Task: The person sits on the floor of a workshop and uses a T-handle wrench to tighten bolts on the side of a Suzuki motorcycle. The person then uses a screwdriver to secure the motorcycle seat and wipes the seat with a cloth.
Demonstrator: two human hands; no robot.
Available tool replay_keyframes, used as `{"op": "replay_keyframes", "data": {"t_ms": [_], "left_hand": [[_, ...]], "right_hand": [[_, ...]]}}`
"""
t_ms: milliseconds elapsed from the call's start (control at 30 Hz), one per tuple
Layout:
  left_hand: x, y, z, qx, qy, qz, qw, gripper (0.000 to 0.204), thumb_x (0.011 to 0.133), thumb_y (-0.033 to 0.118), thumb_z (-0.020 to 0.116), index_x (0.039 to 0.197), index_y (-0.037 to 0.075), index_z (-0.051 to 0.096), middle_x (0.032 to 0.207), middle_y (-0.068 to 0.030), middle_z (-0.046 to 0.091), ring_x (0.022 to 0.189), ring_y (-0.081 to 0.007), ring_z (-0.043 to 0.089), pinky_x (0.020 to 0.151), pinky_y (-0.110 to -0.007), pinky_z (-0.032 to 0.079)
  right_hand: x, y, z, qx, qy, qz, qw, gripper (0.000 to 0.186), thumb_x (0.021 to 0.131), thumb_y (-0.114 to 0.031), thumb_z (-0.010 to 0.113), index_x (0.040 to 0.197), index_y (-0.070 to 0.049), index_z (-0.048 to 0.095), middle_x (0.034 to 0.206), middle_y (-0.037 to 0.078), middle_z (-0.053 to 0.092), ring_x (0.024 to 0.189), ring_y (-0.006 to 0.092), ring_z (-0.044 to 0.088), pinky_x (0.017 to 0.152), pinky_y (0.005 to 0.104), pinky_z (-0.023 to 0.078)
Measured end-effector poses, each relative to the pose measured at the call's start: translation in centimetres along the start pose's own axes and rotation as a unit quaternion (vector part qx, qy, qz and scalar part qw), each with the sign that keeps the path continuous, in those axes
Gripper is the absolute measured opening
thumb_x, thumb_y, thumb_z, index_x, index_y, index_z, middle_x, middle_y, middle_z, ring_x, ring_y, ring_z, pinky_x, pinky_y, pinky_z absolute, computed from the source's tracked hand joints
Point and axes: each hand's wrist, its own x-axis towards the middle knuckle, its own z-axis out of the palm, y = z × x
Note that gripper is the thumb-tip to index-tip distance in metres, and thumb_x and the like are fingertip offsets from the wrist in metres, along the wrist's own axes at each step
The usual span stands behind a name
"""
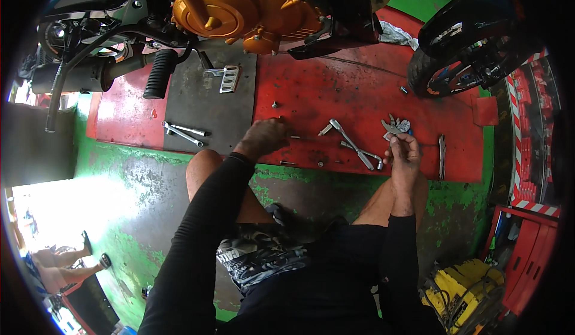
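My right hand [405, 150] grasps the pliers [393, 128], thumb and fingers bent round them, just right of the crossed wrenches [357, 150]. My left hand [264, 138], left of the wrenches, has its fingers curled down; I can't tell whether they grip anything. A bolt [275, 104] lies left of and beyond the wrenches, the orange engine [239, 10] farther beyond.

Left sleeve [200, 233]: long, black, snug, wrinkled in ridges, lower left of the frame
Right sleeve [402, 242]: matching black, reaching the wrist, lower right
Top [323, 293]: plain black, bottom centre
Lap cloth [263, 260]: busy print, black, grey, whitish
Left hand [263, 138]: bare
Right hand [405, 154]: bare
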Motion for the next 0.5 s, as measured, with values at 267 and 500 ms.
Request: {"op": "replay_keyframes", "data": {"t_ms": [267, 500], "left_hand": [[-0.1, -0.8, 3.0, 0.132, 0.031, 0.035, 0.99, 0.03, 0.093, 0.025, 0.067, 0.121, 0.013, 0.064, 0.111, -0.0125, 0.072, 0.102, -0.0341, 0.073, 0.085, -0.047, 0.061], [-3.9, 3.5, -4.1, -0.218, -0.026, 0.079, 0.972, 0.032, 0.093, 0.016, 0.063, 0.124, 0.007, 0.063, 0.091, -0.0136, 0.075, 0.081, -0.0319, 0.076, 0.076, -0.042, 0.062]], "right_hand": [[-0.3, 0.6, 1.9, -0.048, -0.046, 0.019, 0.998, 0.02, 0.105, -0.018, 0.068, 0.12, -0.004, 0.07, 0.098, 0.002, 0.072, 0.067, 0.0031, 0.058, 0.056, 0.0192, 0.046], [-1.0, 2.5, 1.4, -0.104, -0.129, 0.037, 0.985, 0.022, 0.11, -0.02, 0.059, 0.125, -0.007, 0.067, 0.102, -0.002, 0.07, 0.071, 0.0008, 0.055, 0.058, 0.0188, 0.044]]}}
